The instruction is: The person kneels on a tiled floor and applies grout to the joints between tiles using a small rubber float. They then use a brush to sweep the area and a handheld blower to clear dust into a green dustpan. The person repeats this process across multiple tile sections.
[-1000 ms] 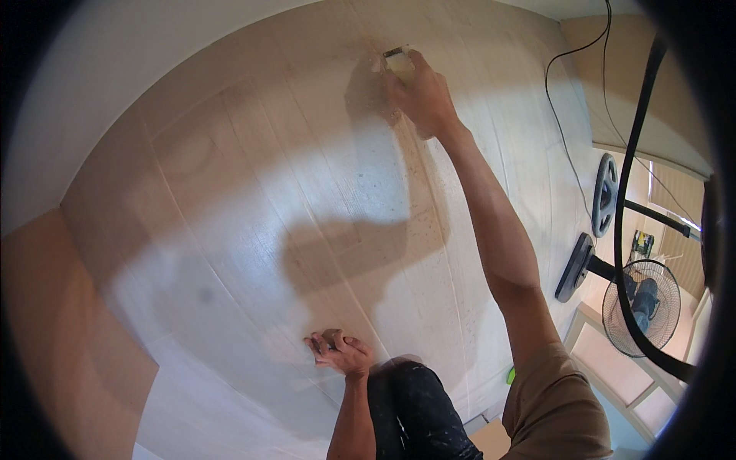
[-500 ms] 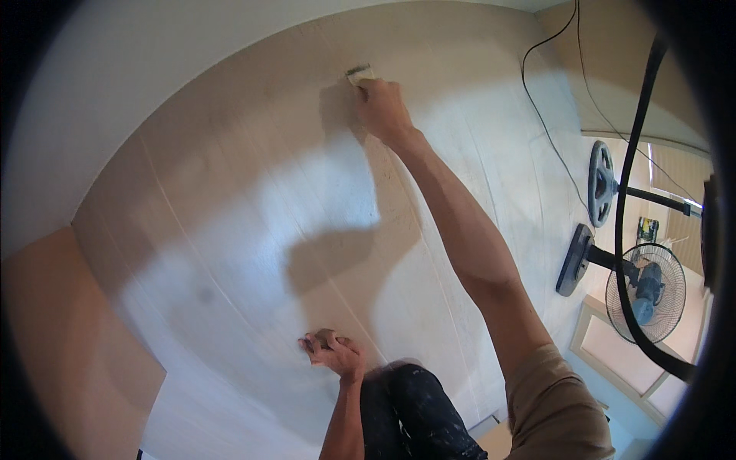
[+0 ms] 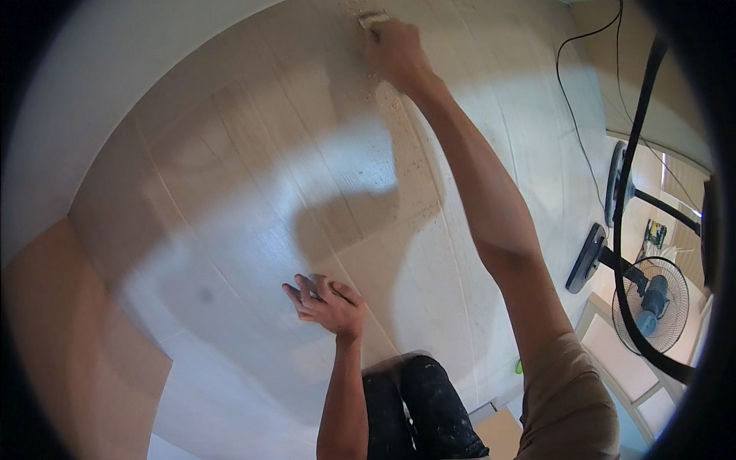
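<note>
My right hand reaches to the far part of the pale plank floor. Its closed fingers grip a small flat pale tool with a dark edge, pressed close to the boards; most of it is hidden by the hand, and its exact kind does not show. Small crumbs and specks lie on the boards beside that hand. Nearer to me, my left hand hovers over or rests on the floor, fingers bent and spread apart. I make out nothing held in it.
My knees in dark, paint-spotted trousers are at the bottom. On the right stand a fan, a dark base and a second round base. Thin black cables trail there. A tan panel borders the left.
My right hand has moved farther away with the tool, toward the top of the view. My left hand has shifted forward, its fingers more spread.
</note>
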The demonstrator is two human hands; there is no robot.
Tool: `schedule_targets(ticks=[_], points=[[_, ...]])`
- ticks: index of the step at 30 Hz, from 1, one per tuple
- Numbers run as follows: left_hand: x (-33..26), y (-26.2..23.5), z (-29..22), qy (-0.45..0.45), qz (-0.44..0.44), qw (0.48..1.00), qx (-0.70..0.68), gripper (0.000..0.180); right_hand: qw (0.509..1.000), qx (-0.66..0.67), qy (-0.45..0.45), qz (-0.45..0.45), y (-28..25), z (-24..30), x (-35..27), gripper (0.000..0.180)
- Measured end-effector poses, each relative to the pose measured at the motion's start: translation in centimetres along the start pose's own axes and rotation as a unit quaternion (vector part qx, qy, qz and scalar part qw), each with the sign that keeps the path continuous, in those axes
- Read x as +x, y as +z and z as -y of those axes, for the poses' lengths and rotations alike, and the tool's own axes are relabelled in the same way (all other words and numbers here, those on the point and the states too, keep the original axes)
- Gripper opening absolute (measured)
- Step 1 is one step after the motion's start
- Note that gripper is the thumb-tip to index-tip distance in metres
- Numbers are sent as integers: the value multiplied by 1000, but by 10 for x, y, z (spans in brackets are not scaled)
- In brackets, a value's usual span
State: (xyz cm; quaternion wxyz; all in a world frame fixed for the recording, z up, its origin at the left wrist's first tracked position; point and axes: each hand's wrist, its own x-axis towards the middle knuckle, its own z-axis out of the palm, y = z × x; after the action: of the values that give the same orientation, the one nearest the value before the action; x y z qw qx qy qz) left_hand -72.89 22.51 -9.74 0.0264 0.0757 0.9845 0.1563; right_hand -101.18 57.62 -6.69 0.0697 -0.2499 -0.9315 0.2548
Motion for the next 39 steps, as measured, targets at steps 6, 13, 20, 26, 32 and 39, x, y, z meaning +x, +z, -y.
schedule_targets(ticks=[6,13,20,26,32,39], points=[[0,6,-2,7,11,1000,8,30,998,4,-56,-37,10,-10,33,23],[-3,4,0,16,14,1000,-13,27,985,-4,-150,-81,13,-13,46,22],[6,7,-2,20,0,1000,2,27,995,18,-94,-35,10,-11,42,24],[0,-2,-1,7,31,999,20,24,998,12,-54,-3,13,-3,42,22],[5,9,-3,20,18,999,18,25,990,31,-118,-71,12,-4,66,21],[-4,6,0,13,23,1000,5,28,999,5,-37,-19,15,-2,72,22]])
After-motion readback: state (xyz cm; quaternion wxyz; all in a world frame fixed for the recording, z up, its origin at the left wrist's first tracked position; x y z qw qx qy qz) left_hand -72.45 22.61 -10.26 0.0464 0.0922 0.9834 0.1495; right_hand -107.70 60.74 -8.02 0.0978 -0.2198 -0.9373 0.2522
